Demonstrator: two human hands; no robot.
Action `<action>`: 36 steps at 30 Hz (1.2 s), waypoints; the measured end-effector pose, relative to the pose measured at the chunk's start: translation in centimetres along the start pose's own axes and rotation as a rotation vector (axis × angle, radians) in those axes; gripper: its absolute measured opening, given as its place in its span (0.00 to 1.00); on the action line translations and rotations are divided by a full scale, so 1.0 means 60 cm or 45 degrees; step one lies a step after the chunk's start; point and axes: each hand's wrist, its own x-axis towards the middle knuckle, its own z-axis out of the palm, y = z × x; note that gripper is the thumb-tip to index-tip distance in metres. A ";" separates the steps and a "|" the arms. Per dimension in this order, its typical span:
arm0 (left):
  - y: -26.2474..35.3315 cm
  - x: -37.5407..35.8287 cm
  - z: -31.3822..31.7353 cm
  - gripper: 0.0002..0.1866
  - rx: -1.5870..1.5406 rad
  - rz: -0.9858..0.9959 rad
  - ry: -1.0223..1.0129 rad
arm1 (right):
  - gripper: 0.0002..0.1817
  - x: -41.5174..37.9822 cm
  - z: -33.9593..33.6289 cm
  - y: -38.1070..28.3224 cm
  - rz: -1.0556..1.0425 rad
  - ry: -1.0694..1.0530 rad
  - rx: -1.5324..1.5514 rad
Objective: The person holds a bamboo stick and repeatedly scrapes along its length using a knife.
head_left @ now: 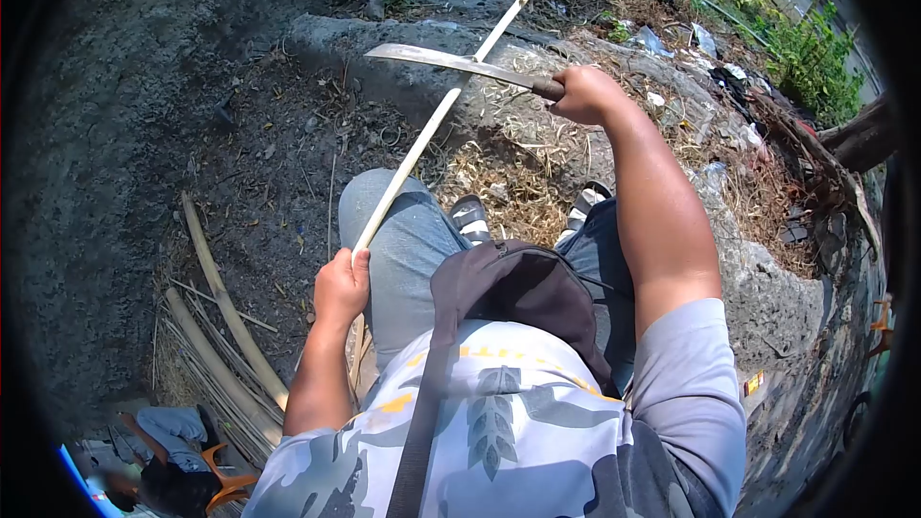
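My left hand [342,286] grips a long pale bamboo strip [436,117] near its lower end; the strip runs up and to the right over my left knee toward the ground ahead. My right hand [582,94] is closed around the handle of a large knife [451,61]. Its long blade points left and crosses over the strip near the strip's upper half. I am seated, with jeans and striped sandals [470,216] below the blade.
A bundle of bamboo poles and thin strips [219,345] lies on the dirt to my left. A concrete kerb [767,297] runs along the right, with shavings and dry litter on it. A dark bag [508,293] rests on my lap.
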 end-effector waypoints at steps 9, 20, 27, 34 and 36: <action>0.006 -0.003 -0.006 0.26 -0.017 -0.015 -0.008 | 0.17 -0.020 -0.011 -0.063 0.020 -0.136 -0.183; 0.004 -0.001 -0.002 0.27 0.004 -0.019 -0.009 | 0.14 0.007 0.013 -0.004 0.012 -0.006 -0.011; 0.002 0.004 -0.009 0.27 0.004 -0.029 -0.074 | 0.15 -0.022 -0.013 -0.042 0.120 -0.066 -0.228; 0.004 -0.001 -0.006 0.27 0.002 -0.015 -0.041 | 0.12 -0.031 0.005 -0.101 -0.239 -0.122 -0.319; 0.005 0.005 -0.009 0.27 0.005 0.005 -0.034 | 0.09 -0.028 0.023 -0.104 -0.400 -0.057 -0.353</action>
